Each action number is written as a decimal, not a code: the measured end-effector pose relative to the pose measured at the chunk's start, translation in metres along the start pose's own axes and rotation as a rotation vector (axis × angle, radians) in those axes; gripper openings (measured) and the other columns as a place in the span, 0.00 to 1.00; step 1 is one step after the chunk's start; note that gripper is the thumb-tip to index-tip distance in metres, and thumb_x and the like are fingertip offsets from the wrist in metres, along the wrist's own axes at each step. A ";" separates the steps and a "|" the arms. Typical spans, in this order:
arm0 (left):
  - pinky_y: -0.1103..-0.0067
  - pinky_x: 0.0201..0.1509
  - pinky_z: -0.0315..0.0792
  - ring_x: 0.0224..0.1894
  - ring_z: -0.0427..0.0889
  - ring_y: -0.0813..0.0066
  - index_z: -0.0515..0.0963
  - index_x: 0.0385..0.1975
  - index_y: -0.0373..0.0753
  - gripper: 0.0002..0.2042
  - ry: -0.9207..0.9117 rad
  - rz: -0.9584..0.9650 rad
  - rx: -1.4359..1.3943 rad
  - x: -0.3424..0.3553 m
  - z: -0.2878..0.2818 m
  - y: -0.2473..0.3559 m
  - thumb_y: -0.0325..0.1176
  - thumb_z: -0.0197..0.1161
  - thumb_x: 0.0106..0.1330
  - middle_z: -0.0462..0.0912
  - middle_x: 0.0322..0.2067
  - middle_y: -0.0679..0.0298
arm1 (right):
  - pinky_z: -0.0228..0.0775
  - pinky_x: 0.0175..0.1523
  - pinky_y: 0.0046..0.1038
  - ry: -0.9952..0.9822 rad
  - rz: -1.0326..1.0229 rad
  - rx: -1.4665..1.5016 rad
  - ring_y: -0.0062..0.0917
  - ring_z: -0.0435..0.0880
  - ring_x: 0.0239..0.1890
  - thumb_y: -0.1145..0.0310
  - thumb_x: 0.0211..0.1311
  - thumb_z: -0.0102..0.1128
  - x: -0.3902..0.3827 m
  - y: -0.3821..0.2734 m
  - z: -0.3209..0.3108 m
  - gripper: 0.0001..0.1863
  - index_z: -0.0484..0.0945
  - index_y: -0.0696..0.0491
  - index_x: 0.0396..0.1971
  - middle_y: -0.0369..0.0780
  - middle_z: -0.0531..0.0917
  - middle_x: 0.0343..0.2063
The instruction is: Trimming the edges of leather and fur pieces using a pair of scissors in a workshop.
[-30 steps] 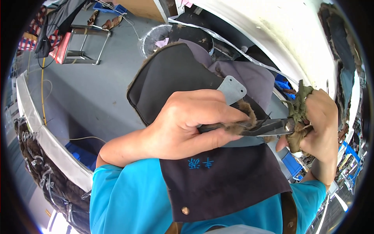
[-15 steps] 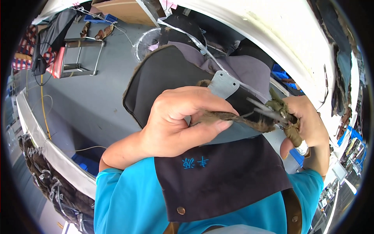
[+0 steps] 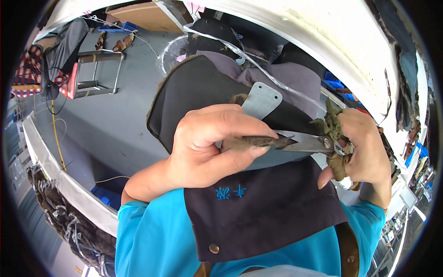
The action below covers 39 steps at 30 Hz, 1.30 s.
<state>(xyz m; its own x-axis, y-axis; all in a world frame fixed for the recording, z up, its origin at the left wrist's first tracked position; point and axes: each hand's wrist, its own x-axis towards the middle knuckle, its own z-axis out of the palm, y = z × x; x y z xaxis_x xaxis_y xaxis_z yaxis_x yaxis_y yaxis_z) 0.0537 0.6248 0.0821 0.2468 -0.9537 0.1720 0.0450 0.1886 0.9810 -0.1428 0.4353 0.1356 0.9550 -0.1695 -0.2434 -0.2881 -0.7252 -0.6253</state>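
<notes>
My left hand (image 3: pixel 221 143) is closed in a pinch on a thin strip of brown fur (image 3: pixel 254 142), its end sticking out past thumb and forefinger. From the right, my right hand (image 3: pixel 364 143) grips a pair of scissors (image 3: pixel 314 145) whose handles are wrapped in olive-green cloth. The blades point left and meet the end of the fur strip; whether they cut into it I cannot tell. Just beyond my left fingers shows a pale grey tag (image 3: pixel 262 99) with small holes. Behind it a dark panel with a furry edge (image 3: pixel 184 92) lies over my lap.
A white table edge (image 3: pixel 323 37) curves across the top and right. At the upper left stands a metal-framed stool (image 3: pixel 98 74) with a red side. A clear plastic bag (image 3: pixel 173 53) is on the floor. Bundled dark fur (image 3: pixel 64 217) hangs at the lower left.
The scissors have turned to point left, and their blades have come onto the end of the fur strip. My left hand keeps its pinch, nearly in the same place.
</notes>
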 end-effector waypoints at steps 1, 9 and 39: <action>0.81 0.21 0.58 0.19 0.67 0.77 0.77 0.31 0.29 0.09 -0.002 0.001 0.001 0.000 0.000 0.000 0.24 0.61 0.50 0.76 0.20 0.58 | 0.51 0.25 0.31 0.013 -0.006 -0.006 0.34 0.61 0.19 0.55 0.10 0.77 0.001 -0.002 0.000 0.32 0.72 0.56 0.21 0.37 0.62 0.14; 0.81 0.20 0.56 0.17 0.66 0.76 0.78 0.31 0.29 0.10 0.010 0.072 0.085 -0.002 -0.003 -0.004 0.24 0.63 0.47 0.76 0.18 0.59 | 0.54 0.24 0.33 0.131 -0.019 -0.010 0.37 0.64 0.18 0.66 0.12 0.76 0.013 -0.016 0.004 0.26 0.68 0.57 0.14 0.42 0.66 0.14; 0.82 0.20 0.58 0.18 0.68 0.80 0.79 0.31 0.30 0.08 -0.112 -0.082 0.023 0.001 -0.004 -0.001 0.23 0.65 0.50 0.77 0.18 0.64 | 0.54 0.21 0.31 0.093 -0.059 -0.264 0.37 0.65 0.13 0.67 0.14 0.72 0.015 -0.027 -0.016 0.22 0.66 0.55 0.11 0.41 0.67 0.10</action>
<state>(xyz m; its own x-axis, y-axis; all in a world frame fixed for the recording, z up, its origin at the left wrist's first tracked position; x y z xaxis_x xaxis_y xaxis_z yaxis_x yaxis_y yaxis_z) 0.0581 0.6244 0.0805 0.1340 -0.9860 0.0991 0.0378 0.1050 0.9938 -0.1194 0.4413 0.1605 0.9755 -0.1737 -0.1352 -0.2152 -0.8821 -0.4190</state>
